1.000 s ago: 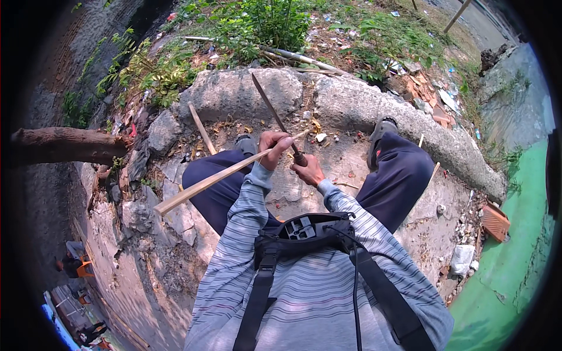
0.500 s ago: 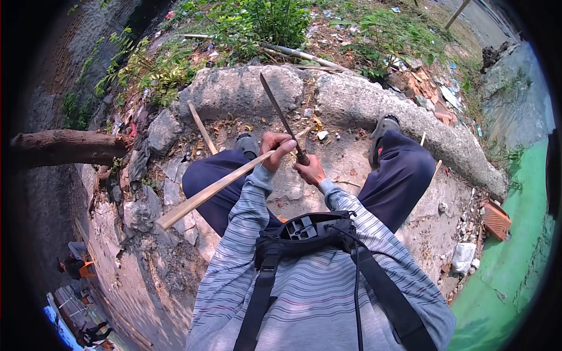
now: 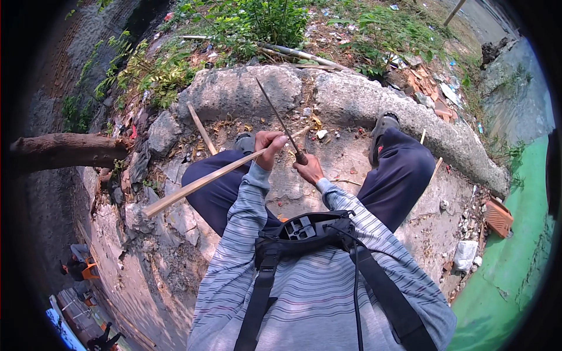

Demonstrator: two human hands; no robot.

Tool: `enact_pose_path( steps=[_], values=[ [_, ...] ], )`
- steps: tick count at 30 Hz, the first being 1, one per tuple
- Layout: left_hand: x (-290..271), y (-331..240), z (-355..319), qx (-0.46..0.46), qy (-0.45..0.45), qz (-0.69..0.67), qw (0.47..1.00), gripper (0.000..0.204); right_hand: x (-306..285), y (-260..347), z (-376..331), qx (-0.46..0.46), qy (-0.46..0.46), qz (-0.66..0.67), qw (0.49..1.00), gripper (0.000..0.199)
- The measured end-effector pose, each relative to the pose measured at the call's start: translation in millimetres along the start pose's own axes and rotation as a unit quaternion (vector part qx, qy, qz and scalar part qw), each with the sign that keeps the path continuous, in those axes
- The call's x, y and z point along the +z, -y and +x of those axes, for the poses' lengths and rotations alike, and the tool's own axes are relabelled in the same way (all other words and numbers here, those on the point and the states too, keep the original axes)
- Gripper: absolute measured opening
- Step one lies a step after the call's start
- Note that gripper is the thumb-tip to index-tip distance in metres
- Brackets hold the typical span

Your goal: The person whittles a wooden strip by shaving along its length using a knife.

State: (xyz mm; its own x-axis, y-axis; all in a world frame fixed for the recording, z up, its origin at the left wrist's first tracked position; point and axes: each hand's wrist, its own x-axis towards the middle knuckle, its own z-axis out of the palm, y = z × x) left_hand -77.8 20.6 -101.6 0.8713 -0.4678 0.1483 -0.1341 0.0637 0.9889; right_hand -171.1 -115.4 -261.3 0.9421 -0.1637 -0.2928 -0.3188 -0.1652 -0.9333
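My left hand point(image 3: 270, 150) is closed around a pale strip of split wood or bamboo point(image 3: 202, 182). The strip slants from the lower left, over my left thigh, to a narrower tip beyond my fingers. In my right hand point(image 3: 309, 169), the fingers wrap the dark handle of a long-bladed knife point(image 3: 272, 107). Its thin blade points up and to the left, crossing the strip just past my left hand. Whether the blade touches the strip I cannot tell.
A rough concrete kerb point(image 3: 374, 99) curves beyond my feet. Another wooden stick point(image 3: 202, 128) leans by my left shoe. At the left lies a thick log point(image 3: 70, 151); an orange-brown block point(image 3: 498, 218) sits at the right. People point(image 3: 75, 268) are far off at lower left.
The strip's near end has shifted left and a little upward. My left hand moved slightly left. The knife's blade has turned and now looks thinner, its tip a little further left.
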Motion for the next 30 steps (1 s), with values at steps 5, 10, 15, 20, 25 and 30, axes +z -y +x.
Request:
enact_pose_path(
  steps=[5,10,15,20,25,30],
  values=[
    [-0.9,-1.6,2.8,-0.006,0.029,0.019,0.999,0.037,0.8,-8.7,1.2,0.069,-0.002,0.088,0.994,0.021],
    [-7.9,2.9,2.6,-0.008,0.015,-0.027,0.999,0.037,3.1,5.1,-0.3,0.019,0.004,0.005,1.000,0.029],
    [-0.9,-6.2,5.8,-0.019,0.024,-0.028,0.999,0.039,-1.3,-19.3,6.4,0.077,-0.021,0.020,0.997,0.027],
    [-7.9,2.3,-0.3,0.002,0.029,0.017,0.999,0.039,-0.4,-9.1,-3.0,0.093,-0.011,0.029,0.995,0.028],
    [-1.6,-5.9,6.2,-0.009,0.013,-0.002,1.000,0.040,3.3,-19.8,-3.7,-0.010,-0.021,0.005,1.000,0.027],
    [-7.9,3.4,6.5,-0.030,0.006,-0.046,0.998,0.041,-8.3,-45.0,-0.8,0.202,0.022,0.068,0.977,0.026]
  ],
)
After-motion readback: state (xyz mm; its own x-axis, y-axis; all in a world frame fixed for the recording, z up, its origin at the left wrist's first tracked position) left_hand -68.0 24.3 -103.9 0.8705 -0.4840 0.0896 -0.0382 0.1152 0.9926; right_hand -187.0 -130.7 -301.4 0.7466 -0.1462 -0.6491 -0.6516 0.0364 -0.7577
